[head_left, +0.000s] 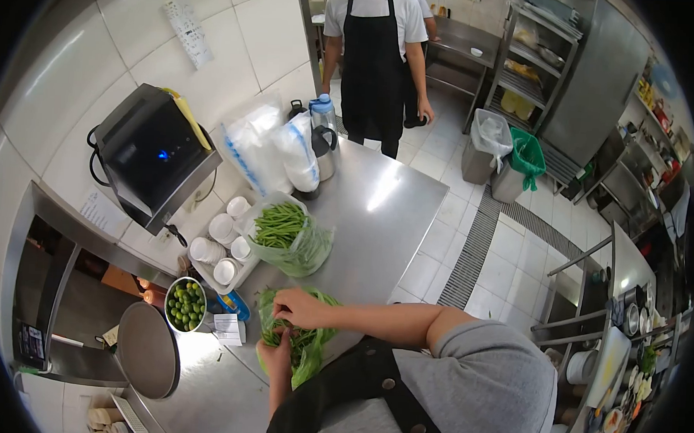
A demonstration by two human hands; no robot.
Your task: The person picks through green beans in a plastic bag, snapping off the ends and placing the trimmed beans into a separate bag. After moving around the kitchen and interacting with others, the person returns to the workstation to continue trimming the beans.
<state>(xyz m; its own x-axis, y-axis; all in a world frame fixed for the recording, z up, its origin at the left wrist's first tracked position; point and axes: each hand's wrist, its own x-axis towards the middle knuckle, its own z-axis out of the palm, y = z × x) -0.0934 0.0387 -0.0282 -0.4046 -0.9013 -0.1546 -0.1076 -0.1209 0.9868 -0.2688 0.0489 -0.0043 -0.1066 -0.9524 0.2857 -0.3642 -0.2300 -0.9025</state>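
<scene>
Steel bench (378, 210) runs along a white-tiled wall (237, 65); the person stands at its near end.

L hand (277, 358) grips the bag of green beans (310, 353) from below, fingers pressed shut round the plastic. R hand (300, 307) sits on top, fingers bent & bunched at the bag's open top, on plastic or beans, can't tell which. The bag rests on the bench by its near edge, just in front of the apron.

A 2nd open bag of beans (288, 236) stands further up the bench, mid-width. Wall side of it is a tray of white cups (223, 250). Nearer the person is a bowl of limes (186, 304) w/ a paper slip (228, 329) beside it, and a round steel lid (147, 351) at the near wall-side corner.

Black appliance (152, 154) on a ledge against the wall. At the far end are white plastic sacks (276, 148), a steel jug (326, 147) & a blue-capped bottle (321, 107).

Floor is pale tile w/ a drain grate (476, 249) running alongside the bench. Beyond the far end stands a 2nd person in a black apron (375, 59), w/ 2 bins (493, 149) and a steel rack (536, 58) nearby.
</scene>
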